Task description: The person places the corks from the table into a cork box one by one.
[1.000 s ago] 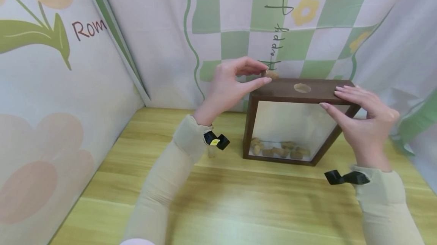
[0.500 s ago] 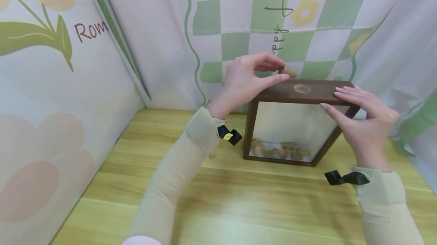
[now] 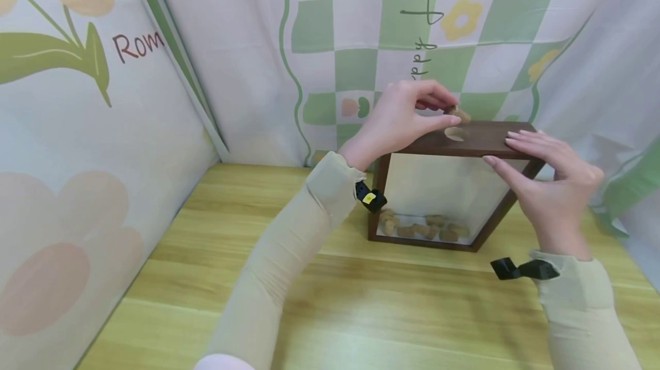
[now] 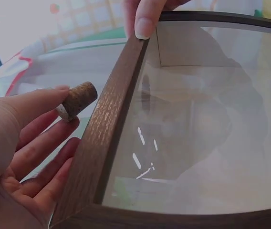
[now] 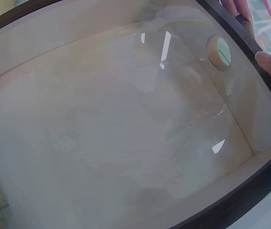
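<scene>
My left hand [image 3: 404,112] pinches a cork [image 4: 81,98] between thumb and fingertips, just above the top of a dark brown wooden shadow box [image 3: 490,134]. The cork is tilted and sits close over the round hole [image 3: 456,134] in the box's top side. With its thumb on the front edge and fingers across the top, my right hand [image 3: 559,172] grips the box's upper right corner. The box stands upright, and behind its clear front several corks [image 3: 424,230] lie along the bottom.
The box stands on a wood-grain table [image 3: 258,209]. Close behind it hangs a green and white checked curtain [image 3: 356,26], and a printed flower panel [image 3: 67,146] borders the table on the left. Black wrist cameras [image 3: 371,196] are strapped to both sleeves.
My left hand has moved right along the box's top, bringing the pinched cork from the left corner to the hole. My right hand has stayed on its corner.
</scene>
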Available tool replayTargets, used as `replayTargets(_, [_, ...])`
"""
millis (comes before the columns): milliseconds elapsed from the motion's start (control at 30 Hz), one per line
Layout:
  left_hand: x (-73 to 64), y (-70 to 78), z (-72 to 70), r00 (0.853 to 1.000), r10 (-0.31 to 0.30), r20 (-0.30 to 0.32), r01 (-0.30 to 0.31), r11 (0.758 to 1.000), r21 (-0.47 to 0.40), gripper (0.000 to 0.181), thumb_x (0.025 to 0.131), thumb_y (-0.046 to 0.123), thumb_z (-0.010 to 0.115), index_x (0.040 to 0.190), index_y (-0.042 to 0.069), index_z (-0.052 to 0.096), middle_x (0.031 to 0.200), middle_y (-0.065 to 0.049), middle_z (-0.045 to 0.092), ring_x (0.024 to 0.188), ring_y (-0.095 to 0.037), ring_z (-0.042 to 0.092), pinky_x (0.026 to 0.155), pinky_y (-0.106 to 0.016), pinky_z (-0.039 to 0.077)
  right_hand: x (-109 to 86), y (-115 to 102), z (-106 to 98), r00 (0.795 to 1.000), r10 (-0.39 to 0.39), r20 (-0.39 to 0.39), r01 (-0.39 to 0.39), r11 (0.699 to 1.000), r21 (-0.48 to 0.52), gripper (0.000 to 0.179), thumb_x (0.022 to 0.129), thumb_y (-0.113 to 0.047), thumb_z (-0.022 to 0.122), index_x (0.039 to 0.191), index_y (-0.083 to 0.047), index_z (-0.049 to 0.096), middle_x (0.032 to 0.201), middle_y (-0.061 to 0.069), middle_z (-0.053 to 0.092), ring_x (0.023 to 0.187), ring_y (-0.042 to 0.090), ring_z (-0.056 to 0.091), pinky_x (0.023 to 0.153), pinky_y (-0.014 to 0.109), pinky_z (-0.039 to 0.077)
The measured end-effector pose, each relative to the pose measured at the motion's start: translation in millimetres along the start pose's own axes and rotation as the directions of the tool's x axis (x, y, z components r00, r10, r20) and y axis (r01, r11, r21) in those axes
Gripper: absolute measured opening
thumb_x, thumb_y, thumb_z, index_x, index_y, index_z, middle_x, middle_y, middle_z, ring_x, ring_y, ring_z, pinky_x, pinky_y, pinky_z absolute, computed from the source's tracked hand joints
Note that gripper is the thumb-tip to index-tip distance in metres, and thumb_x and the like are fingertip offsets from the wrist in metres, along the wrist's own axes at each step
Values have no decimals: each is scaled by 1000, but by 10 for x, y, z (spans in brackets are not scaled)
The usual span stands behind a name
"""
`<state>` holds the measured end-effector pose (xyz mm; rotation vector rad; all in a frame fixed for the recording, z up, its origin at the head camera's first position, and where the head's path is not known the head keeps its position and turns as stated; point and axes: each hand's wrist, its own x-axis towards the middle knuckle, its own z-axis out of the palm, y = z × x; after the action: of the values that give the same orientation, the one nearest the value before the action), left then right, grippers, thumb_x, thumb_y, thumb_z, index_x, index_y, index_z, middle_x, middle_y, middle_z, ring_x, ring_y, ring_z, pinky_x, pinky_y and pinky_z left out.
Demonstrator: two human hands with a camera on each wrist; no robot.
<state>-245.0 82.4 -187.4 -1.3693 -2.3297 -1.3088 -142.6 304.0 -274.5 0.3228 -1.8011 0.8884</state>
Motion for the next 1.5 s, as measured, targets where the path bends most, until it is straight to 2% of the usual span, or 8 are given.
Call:
replayTargets(100, [30,0,23,1000,-18,21,17,1000,18,30,93,23,79,117,8,73,109,4,72,98,-1,64,89,-9,43,-9,-4,-4,1000,-1,7,1,1000,-2,34,74,-10,93,104,1,79,109,17,74,116,9,64,107,37,20])
replayTargets(333, [86,-5,65,997,-54,62,49,995,84,28,93,27,78,117,12,74,108,8,72,97,0,63,88,-9,44,2,0,-5,1000,4,-2,-4,1000,-4,34,74,-9,93,104,0,79,108,17,74,114,10,65,103,29,32])
replayTargets(467, [95,-36,69,994,-74,79,64,990,126,34,93,31,78,121,14,73,114,7,71,101,0,62,89,-8,43,2,4,-1,1000,0,-3,0,1000,-6,34,74,-10,93,104,0,79,108,17,74,114,10,65,103,28,32])
replayTargets(800, [2,-79,-27,993,-117,-7,118,988,102,48,91,42,78,132,19,70,128,9,67,113,3,58,94,-6,39,23,17,10,1000,-15,-7,15,1000,-19,34,74,-11,93,104,-1,80,106,18,74,111,9,66,102,25,42])
replayTargets(967, [-108,-133,-149,985,-158,-73,163,983,79,49,89,46,79,131,22,71,128,14,66,115,7,56,95,-8,39,26,9,25,1000,-5,-22,5,1000,7,34,73,-10,93,103,0,80,106,17,74,111,10,67,102,26,42])
replayTargets(1100, [-239,-251,-245,976,-158,-150,162,987,13,44,89,40,81,127,19,73,122,14,69,113,5,59,95,-10,41,21,7,32,1000,7,-26,-7,999,34,34,73,-10,93,102,2,79,107,16,75,112,12,67,102,27,40])
replayTargets(1267, [-425,-466,-352,958,-183,-219,177,983,-47,39,91,34,80,125,16,73,121,9,71,113,-2,61,97,-16,44,21,8,37,1000,8,-30,-7,999,44,34,73,-10,93,101,2,79,106,16,75,111,12,67,103,27,42])
replayTargets(1500, [-754,-869,-406,937,-257,-235,253,966,-46,36,93,30,78,123,11,74,122,0,71,112,-14,64,102,-33,48,15,0,33,1000,3,-26,-2,1000,22,34,73,-11,93,101,1,80,105,15,75,111,11,66,105,26,38])
